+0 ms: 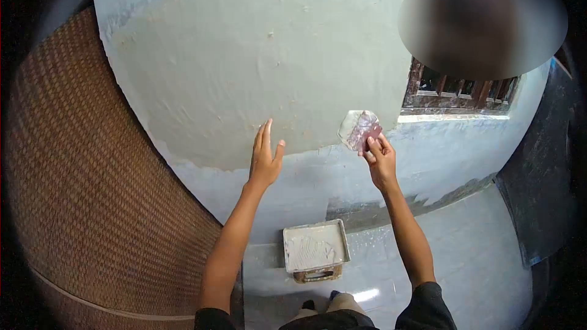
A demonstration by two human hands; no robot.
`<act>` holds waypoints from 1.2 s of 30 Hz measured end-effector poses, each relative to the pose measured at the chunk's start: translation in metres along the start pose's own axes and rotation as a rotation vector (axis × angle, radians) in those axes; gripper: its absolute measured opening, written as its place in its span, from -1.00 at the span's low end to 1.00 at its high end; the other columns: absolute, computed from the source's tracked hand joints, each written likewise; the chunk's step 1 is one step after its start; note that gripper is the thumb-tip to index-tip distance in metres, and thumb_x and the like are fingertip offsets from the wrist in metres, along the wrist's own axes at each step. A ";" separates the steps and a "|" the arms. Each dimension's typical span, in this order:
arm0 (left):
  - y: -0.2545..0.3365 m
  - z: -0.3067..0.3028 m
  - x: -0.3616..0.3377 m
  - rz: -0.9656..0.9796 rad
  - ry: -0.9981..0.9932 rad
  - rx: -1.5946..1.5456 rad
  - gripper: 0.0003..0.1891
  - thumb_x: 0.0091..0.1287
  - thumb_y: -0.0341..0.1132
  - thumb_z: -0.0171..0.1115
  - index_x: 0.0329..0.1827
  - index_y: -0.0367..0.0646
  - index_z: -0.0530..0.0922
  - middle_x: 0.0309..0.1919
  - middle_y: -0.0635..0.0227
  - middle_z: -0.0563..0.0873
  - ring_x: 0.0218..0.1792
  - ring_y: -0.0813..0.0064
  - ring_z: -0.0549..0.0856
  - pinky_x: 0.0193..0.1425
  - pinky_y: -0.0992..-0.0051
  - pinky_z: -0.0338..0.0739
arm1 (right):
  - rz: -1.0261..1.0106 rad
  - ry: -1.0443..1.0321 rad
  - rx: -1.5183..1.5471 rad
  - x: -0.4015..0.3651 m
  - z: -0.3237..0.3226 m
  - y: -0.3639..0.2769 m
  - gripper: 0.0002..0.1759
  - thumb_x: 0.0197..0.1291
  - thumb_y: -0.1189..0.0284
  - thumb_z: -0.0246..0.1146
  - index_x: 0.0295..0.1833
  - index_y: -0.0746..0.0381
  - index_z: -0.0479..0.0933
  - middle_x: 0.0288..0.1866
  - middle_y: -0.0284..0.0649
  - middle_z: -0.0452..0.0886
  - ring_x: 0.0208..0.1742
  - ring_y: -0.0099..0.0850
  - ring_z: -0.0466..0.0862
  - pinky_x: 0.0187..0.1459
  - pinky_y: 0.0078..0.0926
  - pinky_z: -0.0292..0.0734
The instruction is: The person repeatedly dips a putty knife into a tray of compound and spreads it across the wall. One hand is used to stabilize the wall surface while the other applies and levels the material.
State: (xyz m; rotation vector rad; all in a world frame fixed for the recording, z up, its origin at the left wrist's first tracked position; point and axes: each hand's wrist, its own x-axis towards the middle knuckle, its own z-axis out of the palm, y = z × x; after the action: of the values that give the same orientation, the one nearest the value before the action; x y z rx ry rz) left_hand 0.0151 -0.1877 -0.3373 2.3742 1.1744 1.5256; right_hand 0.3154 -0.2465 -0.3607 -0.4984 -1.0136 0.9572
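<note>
Above and slightly to the right of the tray (285, 250), the spreader (370, 136) is held in the right hand (381, 160), in front of the wall (232, 49). Grip state: the right thumb and fingers are closed on the spreader's lower right end. This end hold presumably leaves the broad face free and keeps most of the hand clear of the wet coating.

Above and to the left of the tray, the left hand (265, 157) is raised with fingers extended and thumb set apart; it holds nothing. Contact with the wall cannot be confirmed from this angle. The posture may serve for balance or to keep the hand ready.

Directly beneath the tray, a low stool (317, 276) acts as the support. It probably lifts the tray off the floor (483, 238) and shortens the reach down to the paste (312, 252). The tray's position ahead of the person's feet, close to the wall, likely serves the same end.

Spreader appearance: a thin, flat piece, dull maroon where bare near the fingers. Pale, streaked paste covers much of its upper left portion, and a smooth off-white area borders that edge; whether this area is blade or paste cannot be determined. The piece is tilted, with its gripped end lowest.
</note>
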 end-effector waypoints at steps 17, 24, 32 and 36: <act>0.085 0.036 0.158 0.212 0.220 0.051 -0.37 0.49 -0.24 0.02 0.56 -0.26 0.12 0.52 -0.02 0.22 0.54 0.05 0.18 0.59 0.16 0.06 | -0.485 0.210 -0.403 0.134 0.002 -0.099 -0.60 0.49 0.42 0.08 0.29 0.45 0.46 -0.01 -0.14 0.62 -0.10 -0.44 0.62 0.07 -0.40 0.65; 0.100 0.048 0.176 0.238 0.263 0.071 -0.36 0.48 -0.25 0.04 0.56 -0.26 0.12 0.52 -0.02 0.22 0.54 0.05 0.18 0.59 0.16 0.06 | -1.050 0.338 -1.115 0.181 0.026 -0.097 -0.41 0.23 0.63 0.18 0.42 0.33 0.40 0.21 0.05 0.58 0.11 -0.13 0.53 0.08 -0.26 0.49; 0.097 0.039 0.193 0.298 0.336 0.065 -0.34 0.44 -0.29 0.07 0.55 -0.32 0.12 0.49 -0.06 0.26 0.52 -0.02 0.20 0.57 0.10 0.08 | -1.181 0.223 -1.693 0.196 0.014 -0.100 -0.53 0.09 0.55 0.24 0.19 0.30 0.59 0.39 -0.13 0.52 -0.10 -0.31 0.62 -0.07 -0.37 0.44; 0.098 0.040 0.200 0.294 0.347 0.031 -0.35 0.43 -0.30 0.08 0.55 -0.31 0.13 0.49 -0.05 0.27 0.52 0.00 0.21 0.57 0.11 0.09 | -1.110 0.095 -1.823 0.201 0.007 -0.105 -0.54 0.08 0.49 0.31 0.16 0.28 0.59 0.41 -0.10 0.49 -0.32 -0.35 0.63 -0.19 -0.40 0.43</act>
State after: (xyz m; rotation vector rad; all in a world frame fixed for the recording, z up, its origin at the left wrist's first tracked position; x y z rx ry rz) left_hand 0.1432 -0.1162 -0.1650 2.4574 0.9331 2.0938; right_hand 0.3944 -0.1295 -0.1823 -1.1834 -1.5744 -1.2138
